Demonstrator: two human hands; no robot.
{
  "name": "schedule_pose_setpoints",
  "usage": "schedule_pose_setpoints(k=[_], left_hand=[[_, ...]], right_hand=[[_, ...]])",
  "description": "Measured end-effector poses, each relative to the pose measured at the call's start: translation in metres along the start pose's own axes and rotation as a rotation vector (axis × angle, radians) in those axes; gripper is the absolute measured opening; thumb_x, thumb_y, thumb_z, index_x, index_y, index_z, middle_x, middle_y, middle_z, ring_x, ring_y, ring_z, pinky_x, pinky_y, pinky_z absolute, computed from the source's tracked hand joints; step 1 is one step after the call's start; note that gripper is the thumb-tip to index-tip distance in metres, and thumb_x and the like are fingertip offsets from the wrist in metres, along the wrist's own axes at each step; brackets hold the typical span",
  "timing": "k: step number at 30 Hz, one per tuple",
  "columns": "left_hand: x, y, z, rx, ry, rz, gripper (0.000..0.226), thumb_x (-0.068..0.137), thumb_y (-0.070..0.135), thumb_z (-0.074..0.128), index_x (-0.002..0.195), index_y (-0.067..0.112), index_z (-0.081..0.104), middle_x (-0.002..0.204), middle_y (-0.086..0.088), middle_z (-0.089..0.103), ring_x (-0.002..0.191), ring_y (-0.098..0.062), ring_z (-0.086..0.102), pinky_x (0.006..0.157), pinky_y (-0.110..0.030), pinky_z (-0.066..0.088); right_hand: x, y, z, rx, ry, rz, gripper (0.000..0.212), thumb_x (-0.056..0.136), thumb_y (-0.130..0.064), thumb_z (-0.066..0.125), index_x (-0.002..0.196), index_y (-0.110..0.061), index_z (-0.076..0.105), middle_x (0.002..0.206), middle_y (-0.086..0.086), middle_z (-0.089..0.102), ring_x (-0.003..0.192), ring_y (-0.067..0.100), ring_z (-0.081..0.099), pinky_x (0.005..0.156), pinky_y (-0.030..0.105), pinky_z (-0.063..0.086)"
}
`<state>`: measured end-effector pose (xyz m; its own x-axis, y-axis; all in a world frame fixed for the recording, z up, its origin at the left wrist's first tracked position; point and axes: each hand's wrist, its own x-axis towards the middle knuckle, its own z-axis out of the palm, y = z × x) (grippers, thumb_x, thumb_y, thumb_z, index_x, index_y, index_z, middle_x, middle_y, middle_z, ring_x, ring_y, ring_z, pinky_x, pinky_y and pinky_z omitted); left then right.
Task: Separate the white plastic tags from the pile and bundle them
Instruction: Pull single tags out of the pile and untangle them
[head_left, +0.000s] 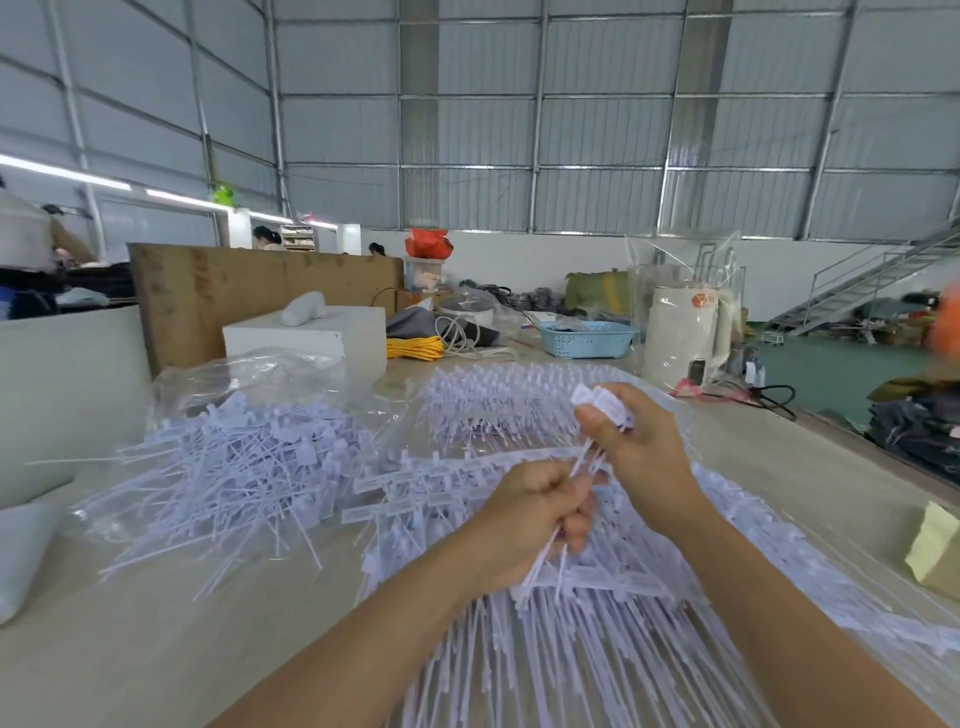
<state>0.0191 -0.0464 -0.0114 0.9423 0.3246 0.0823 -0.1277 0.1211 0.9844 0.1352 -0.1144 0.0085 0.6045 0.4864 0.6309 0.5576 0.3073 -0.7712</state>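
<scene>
So the only real container up here is a light blue perforated plastic basket (586, 339) at about 1 o'clock on the far side of the pale wooden surface (156, 649); there's dark stuff in it but I can't make out what. A crinkly clear plastic bag (249, 379) lies at 11 o'clock, flattened under a loose heap of thin white plastic tags (234, 478), each one a skinny stalk with a flat rectangular head, all tangled at odd angles. Dead centre and down toward 6 o'clock are white tag strips still joined in neat comb-like rows (587, 649), stalks running parallel.

The right hand (641, 457) is up near 12 o'clock from the left hand (530, 525), its fingers pinched tight around the flat heads of a small bunch of separated white tags (605, 408). The left hand's fingers are curled closed around the stalks of that same bunch, lower down. A tall white plastic jug (680, 332) stands at 2 o'clock.
</scene>
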Motion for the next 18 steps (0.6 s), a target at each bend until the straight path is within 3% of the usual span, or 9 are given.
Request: schedule_pose_setpoints(k=[1, 4, 7, 11, 15, 17, 18], left_hand=[[-0.001, 0.002, 0.005, -0.021, 0.024, 0.02, 0.02, 0.101, 0.007, 0.039, 0.092, 0.005, 0.056, 0.057, 0.003, 0.045, 0.04, -0.004, 0.037, 0.041, -0.016, 0.033], [0.001, 0.018, 0.01, -0.176, 0.174, 0.177, 0.028, 0.104, 0.014, 0.031, 0.082, 0.01, 0.049, 0.048, 0.009, 0.039, 0.035, -0.002, 0.027, 0.036, -0.014, 0.025], [-0.001, 0.052, -0.006, -0.27, 0.316, 0.255, 0.03, 0.105, 0.015, 0.029, 0.08, 0.012, 0.045, 0.044, 0.009, 0.038, 0.033, -0.004, 0.026, 0.033, -0.013, 0.022], [-0.013, 0.076, -0.058, 0.22, 0.463, 0.184, 0.03, 0.103, 0.018, 0.037, 0.078, 0.013, 0.053, 0.044, 0.008, 0.04, 0.031, -0.005, 0.026, 0.034, -0.012, 0.02], [-0.039, 0.076, -0.128, 0.654, 0.637, -0.001, 0.032, 0.099, 0.018, 0.047, 0.074, 0.011, 0.066, 0.048, 0.004, 0.045, 0.029, -0.004, 0.031, 0.033, -0.013, 0.021], [-0.055, 0.076, -0.166, 0.774, 0.774, -0.071, 0.029, 0.096, 0.014, 0.052, 0.073, 0.007, 0.069, 0.045, 0.004, 0.052, 0.03, -0.006, 0.043, 0.035, -0.012, 0.029], [-0.061, 0.075, -0.185, 0.889, 0.843, -0.109, 0.026, 0.094, 0.013, 0.053, 0.077, 0.004, 0.07, 0.053, 0.0, 0.06, 0.043, -0.01, 0.057, 0.042, -0.015, 0.038]], right_hand=[[-0.001, 0.0, 0.001, 0.032, -0.02, 0.022, 0.004, 0.089, -0.02, 0.061, 0.093, -0.022, 0.063, 0.07, 0.0, 0.06, 0.054, 0.003, 0.054, 0.049, 0.017, 0.047], [0.0, 0.003, 0.002, 0.233, -0.048, 0.133, 0.041, 0.081, -0.047, 0.055, 0.117, -0.026, 0.057, 0.088, -0.002, 0.065, 0.065, 0.011, 0.062, 0.055, 0.024, 0.05], [0.001, 0.006, 0.002, 0.228, -0.005, 0.199, 0.044, 0.083, -0.048, 0.051, 0.121, -0.026, 0.053, 0.099, -0.001, 0.064, 0.063, 0.013, 0.063, 0.053, 0.026, 0.048], [-0.003, 0.015, 0.004, 0.148, 0.001, 0.21, 0.029, 0.093, -0.03, 0.052, 0.117, -0.013, 0.057, 0.096, 0.003, 0.064, 0.053, 0.009, 0.059, 0.048, 0.02, 0.047], [-0.003, 0.016, 0.006, 0.114, -0.019, 0.2, 0.018, 0.093, -0.026, 0.052, 0.109, -0.018, 0.057, 0.101, 0.008, 0.061, 0.049, 0.01, 0.059, 0.046, 0.021, 0.047], [-0.003, 0.016, 0.008, 0.094, -0.045, 0.176, 0.012, 0.093, -0.025, 0.053, 0.104, -0.022, 0.057, 0.101, 0.009, 0.062, 0.049, 0.011, 0.059, 0.046, 0.022, 0.047], [-0.003, 0.016, 0.009, 0.089, -0.06, 0.168, 0.01, 0.093, -0.024, 0.053, 0.102, -0.023, 0.056, 0.1, 0.009, 0.062, 0.049, 0.01, 0.059, 0.046, 0.023, 0.048]])
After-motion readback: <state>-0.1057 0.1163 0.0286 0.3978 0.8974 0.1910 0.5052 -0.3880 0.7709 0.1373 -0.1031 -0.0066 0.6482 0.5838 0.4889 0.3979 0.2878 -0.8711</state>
